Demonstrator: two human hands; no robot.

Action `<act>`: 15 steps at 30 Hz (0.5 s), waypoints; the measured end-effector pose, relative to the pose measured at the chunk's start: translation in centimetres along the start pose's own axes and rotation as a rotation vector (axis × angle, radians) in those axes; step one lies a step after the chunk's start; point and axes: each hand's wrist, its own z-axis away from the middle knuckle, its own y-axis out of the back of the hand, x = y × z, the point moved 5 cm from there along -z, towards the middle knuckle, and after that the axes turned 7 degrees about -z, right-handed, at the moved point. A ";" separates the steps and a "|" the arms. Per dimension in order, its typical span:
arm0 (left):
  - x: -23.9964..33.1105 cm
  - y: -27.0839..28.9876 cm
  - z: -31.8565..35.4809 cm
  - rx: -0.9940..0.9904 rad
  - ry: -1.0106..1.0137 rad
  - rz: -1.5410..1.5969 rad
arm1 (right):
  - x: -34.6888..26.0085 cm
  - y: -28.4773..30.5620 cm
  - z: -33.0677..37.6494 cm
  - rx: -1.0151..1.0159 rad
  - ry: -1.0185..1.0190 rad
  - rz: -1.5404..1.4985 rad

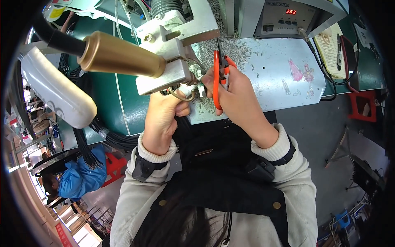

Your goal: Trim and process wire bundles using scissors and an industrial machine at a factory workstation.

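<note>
In my right hand point(240, 92) are red-handled pliers point(216, 84), their dark jaws pointing away from me. The thumb and fingertips of that hand reach toward a small metal part at the front of the machine. Close beside it on the left, my left hand point(160, 117) is closed, its fingers curled under the metal clamp block point(162, 78). What the left fingers pinch is mostly hidden; a curved ring or wire and a small pale piece show near them. A gold cylindrical handle point(123, 55) with a black cable runs into the clamp block above that hand.
Many small silvery clippings point(238, 55) cover part of the pale metal plate point(296, 90). Behind it stands a grey control box point(288, 18) with a lit red display. Black cable bundles point(119, 140) hang off the green table's left side. A white lamp-like housing point(59, 88) juts in at left.
</note>
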 end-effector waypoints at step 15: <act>0.3 -0.3 2.7 -0.072 0.057 0.011 | 0.1 -0.1 2.2 -0.056 -0.020 -0.048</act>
